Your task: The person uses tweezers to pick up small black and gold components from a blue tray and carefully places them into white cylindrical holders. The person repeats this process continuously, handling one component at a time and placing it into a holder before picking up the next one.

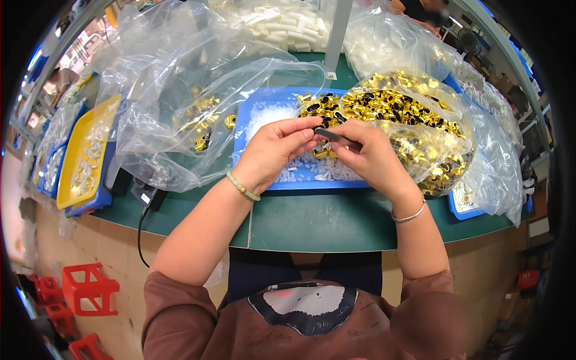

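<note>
Over a blue tray (312, 185), my two hands meet fingertip to fingertip. My right hand (373, 155) is closed round a dark, slim, flat-sided tool (339, 138), whose tip points to the left. Thumb and fingers of my left hand (277, 147) pinch a small dark piece (317, 128) at that tip; its details are too small to tell. Beneath the hands, small white translucent plastic pieces (270, 114) lie in the tray. Shiny gold and black parts (321, 107) spill into the tray from a clear plastic bag (465, 129) beside my right hand.
Another clear bag (162, 120) with some gold parts lies left of the tray. White cylinders (291, 27) are heaped behind, near a metal post (338, 36). A yellow tray (90, 153) stands far left; a black cable (140, 234) hangs off the green table (324, 225). Red stools (90, 288) stand below.
</note>
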The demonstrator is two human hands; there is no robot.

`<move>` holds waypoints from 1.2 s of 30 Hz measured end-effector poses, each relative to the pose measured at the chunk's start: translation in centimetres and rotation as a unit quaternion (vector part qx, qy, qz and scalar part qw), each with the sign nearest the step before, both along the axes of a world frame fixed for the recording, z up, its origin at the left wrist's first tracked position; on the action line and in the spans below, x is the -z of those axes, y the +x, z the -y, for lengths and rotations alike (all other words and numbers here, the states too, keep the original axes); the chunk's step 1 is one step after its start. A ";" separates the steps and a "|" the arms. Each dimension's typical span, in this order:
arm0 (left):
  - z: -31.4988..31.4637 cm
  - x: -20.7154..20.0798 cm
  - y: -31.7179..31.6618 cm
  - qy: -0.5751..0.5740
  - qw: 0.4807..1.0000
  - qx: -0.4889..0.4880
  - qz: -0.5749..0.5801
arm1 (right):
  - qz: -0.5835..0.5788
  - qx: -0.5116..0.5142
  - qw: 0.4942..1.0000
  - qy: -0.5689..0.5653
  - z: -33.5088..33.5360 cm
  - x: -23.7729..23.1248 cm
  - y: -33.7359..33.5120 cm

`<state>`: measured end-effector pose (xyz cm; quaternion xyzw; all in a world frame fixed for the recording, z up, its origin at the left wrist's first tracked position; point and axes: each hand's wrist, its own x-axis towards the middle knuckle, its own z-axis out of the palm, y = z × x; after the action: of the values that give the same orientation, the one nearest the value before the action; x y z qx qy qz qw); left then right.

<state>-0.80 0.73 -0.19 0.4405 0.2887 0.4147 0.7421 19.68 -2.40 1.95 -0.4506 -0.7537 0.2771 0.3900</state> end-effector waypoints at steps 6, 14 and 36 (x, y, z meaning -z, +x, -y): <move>-0.1 0.4 0.1 0.020 1.000 -0.017 -0.004 | -0.002 0.010 1.000 -0.018 0.4 -1.3 -0.2; 0.1 0.3 0.1 0.090 0.992 -0.005 -0.092 | -0.063 0.045 0.997 -0.007 0.0 -0.4 -0.4; 0.3 0.4 0.5 0.174 0.979 -0.029 -0.105 | -0.017 0.031 0.997 0.070 0.3 -0.8 -0.4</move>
<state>-0.28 0.41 -0.55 0.5958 0.3012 0.4313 0.6068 19.29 -2.72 2.78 -0.4404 -0.7505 0.2189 0.4414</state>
